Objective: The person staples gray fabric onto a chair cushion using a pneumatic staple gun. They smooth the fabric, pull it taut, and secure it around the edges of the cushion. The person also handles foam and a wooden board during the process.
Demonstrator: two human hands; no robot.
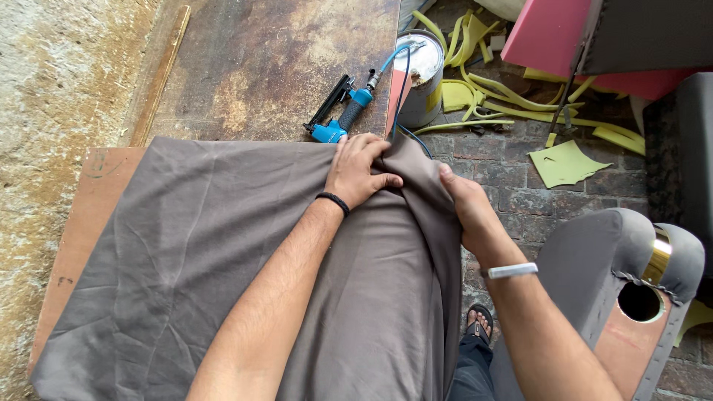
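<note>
A large sheet of grey-brown fabric [186, 252] lies spread over a flat wooden board [96, 193] on a worn workbench and hangs off its right edge. My left hand [358, 169] presses down on the fabric's far right corner, fingers curled into a fold. My right hand [464, 200] grips the fabric's hanging edge just to the right, pulling it around the board's corner. A blue pneumatic staple gun [338, 111] with a blue air hose lies on the bench just beyond my left hand.
A white paint tin [423, 74] stands past the bench edge. Yellow foam scraps [520, 96] litter the brick floor, with a pink foam slab [549, 33] behind. A grey upholstered chair part [616, 282] stands at the right, my sandalled foot [479, 323] below.
</note>
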